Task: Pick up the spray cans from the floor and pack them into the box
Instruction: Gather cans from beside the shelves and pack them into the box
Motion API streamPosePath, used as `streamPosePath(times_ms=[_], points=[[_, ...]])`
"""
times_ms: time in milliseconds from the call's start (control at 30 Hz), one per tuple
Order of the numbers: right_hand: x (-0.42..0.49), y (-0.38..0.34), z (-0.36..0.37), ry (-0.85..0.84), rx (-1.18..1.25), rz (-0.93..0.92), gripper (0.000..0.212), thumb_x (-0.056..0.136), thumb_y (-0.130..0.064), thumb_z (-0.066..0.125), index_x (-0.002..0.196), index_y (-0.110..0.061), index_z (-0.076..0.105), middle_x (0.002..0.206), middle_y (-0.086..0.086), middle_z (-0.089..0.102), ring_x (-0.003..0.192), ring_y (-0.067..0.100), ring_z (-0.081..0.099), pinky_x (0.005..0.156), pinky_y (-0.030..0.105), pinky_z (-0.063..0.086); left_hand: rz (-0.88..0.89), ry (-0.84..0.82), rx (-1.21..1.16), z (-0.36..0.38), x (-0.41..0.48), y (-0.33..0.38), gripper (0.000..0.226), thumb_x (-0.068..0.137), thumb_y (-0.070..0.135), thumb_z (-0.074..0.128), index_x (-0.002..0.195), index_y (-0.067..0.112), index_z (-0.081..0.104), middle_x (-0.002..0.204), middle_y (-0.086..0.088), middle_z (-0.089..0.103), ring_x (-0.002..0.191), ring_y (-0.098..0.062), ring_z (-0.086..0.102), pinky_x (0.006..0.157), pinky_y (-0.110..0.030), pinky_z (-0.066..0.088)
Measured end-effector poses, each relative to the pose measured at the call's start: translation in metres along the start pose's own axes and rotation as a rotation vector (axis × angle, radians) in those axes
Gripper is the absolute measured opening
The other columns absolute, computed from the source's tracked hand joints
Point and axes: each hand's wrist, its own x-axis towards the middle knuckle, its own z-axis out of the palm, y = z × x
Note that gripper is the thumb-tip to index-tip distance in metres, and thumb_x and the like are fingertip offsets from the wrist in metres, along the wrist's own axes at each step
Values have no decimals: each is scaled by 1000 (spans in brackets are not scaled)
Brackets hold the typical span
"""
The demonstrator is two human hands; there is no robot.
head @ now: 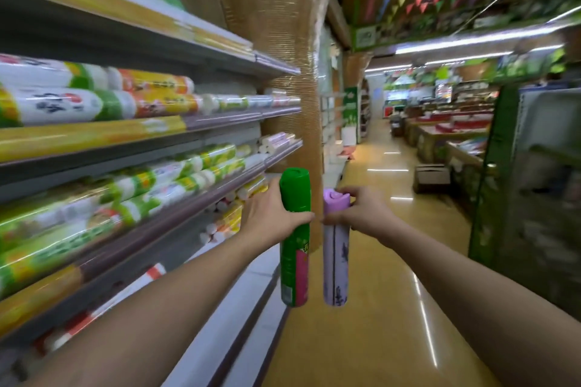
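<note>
1. The green can hangs upright in mid-air over the middle of the aisle. The left hand holds it high on the body, just under the cap, with the fingers clamped round it.
2. Just to its right is the purple can, also upright and at the same height. The two are close side by side, though I can't tell whether they touch. The right hand has it near the top, fingers curled over the cap and neck.
3. Both look like stiff, smooth, glossy tubes, so I'd expect them to be a bit slippery but not fragile. One hand carries each without strain, so they seem fairly light.
4. The safest hold, I'd say, is round the body below the cap. The grip on the purple one sits partly on the cap, which might pull loose.
5. Both are off the floor and neither is packed yet.
6. A cardboard box sits on the floor far down the aisle, on the right. It may be the one to fill, but I can't be sure.
7. On the left, shelves of wrapped rolls run past a tall pillar.
</note>
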Motion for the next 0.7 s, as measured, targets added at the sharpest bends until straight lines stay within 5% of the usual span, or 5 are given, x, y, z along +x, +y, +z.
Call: streamPosePath(times_ms=[67, 133, 333, 467, 700], points=[[16, 18, -17, 7, -78, 1, 47, 54, -41, 95, 90, -35, 65, 92, -8, 70, 87, 12, 68, 79, 39, 61, 30, -50, -6, 28, 27, 9, 92, 49, 75, 73, 128, 36, 45, 110, 9, 64, 95, -19, 62, 72, -34, 53], [29, 43, -27, 16, -146, 32, 44, 52, -41, 96, 77, -39, 60, 83, -12, 66, 81, 11, 65, 74, 36, 59, 43, -97, -35, 56, 46, 13, 87, 49, 71, 75, 124, 36, 47, 110, 8, 64, 92, -17, 59, 64, -28, 46], [55, 141, -29, 15, -256, 225, 61, 50, -44, 96, 102, -28, 68, 82, -14, 64, 73, 3, 60, 55, 21, 44, 11, -293, -141, 165, 87, -1, 76, 52, 63, 83, 112, 34, 46, 108, 3, 66, 90, -18, 60, 63, -29, 47], [67, 218, -12, -3, -261, 405, 57, 54, -33, 97, 101, -22, 67, 83, -13, 63, 70, 0, 55, 48, 9, 39, -11, -470, -146, 259, 95, -37, 82, 50, 62, 84, 118, 32, 48, 109, 4, 65, 91, -19, 59, 69, -32, 49], [50, 366, 56, -52, -347, 797, 41, 67, -24, 88, 94, -28, 58, 93, -7, 61, 85, 13, 61, 73, 35, 59, -52, -848, -104, 423, 72, -125, 101, 51, 58, 90, 138, 32, 45, 117, 2, 67, 106, -24, 63, 77, -28, 48]])
